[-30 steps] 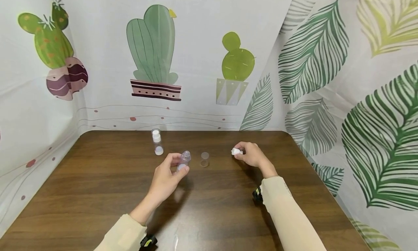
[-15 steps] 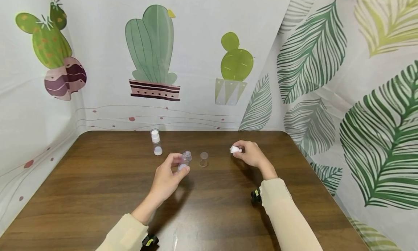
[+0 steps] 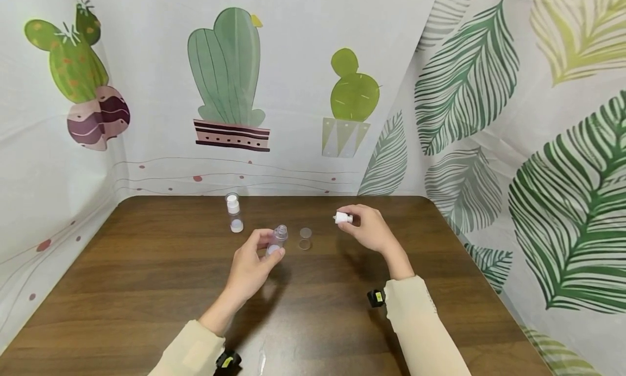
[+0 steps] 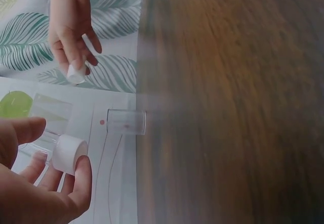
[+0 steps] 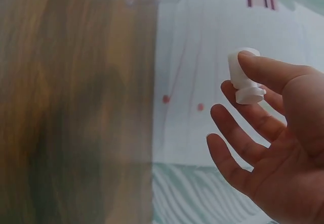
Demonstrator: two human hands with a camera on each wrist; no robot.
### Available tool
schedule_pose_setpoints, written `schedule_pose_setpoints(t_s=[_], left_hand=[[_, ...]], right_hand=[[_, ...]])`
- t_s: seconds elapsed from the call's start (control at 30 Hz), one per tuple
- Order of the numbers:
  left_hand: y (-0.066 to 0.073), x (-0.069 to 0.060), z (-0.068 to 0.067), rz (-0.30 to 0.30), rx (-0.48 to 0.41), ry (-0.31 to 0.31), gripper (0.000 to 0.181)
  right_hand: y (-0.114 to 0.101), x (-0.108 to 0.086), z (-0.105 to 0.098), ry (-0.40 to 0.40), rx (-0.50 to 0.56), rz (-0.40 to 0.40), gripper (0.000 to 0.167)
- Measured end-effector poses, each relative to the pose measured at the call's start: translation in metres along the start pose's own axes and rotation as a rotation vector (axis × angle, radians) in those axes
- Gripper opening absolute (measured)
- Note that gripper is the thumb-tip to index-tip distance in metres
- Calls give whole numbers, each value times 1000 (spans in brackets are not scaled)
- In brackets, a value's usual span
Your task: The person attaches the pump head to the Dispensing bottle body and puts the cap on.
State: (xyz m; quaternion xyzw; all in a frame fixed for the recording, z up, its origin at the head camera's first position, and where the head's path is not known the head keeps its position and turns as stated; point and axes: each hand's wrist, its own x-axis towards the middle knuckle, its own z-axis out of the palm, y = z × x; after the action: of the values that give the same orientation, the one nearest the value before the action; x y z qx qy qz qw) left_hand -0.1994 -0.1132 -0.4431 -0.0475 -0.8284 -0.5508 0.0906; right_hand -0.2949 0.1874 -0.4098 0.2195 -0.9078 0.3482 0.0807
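Near the brown wooden desk's far edge, my right hand brought its pinched white plastic pump nearer the still-separate clear cylindrical bottle my left hand grips.

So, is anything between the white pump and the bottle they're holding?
In the head view, the clear cap stands on the table between the white pump and the bottle. Both are held up, so the pump can probably pass above it.

A clear cap stands between the left hand and right hand, nearer the left; the table in front gives passage. A bottle obstructs the space behind the left hand.
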Motion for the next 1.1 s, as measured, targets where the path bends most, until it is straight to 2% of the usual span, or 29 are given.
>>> schedule_pose_setpoints(t_s=[0.47,0.63,0.9,1.1], left_hand=[[7,1,12,-4,-28,28,41],[7,2,14,10,-28,50,40],[8,2,12,-15,-39,46,41],[11,4,10,-18,-54,67,40]], right_hand=[[-50,-4,0,40,86,-60,32],[-60,-6,3,31,125,-75,29],[-67,-9,8,29,157,-84,26],[-73,-11,10,47,165,-81,27]])
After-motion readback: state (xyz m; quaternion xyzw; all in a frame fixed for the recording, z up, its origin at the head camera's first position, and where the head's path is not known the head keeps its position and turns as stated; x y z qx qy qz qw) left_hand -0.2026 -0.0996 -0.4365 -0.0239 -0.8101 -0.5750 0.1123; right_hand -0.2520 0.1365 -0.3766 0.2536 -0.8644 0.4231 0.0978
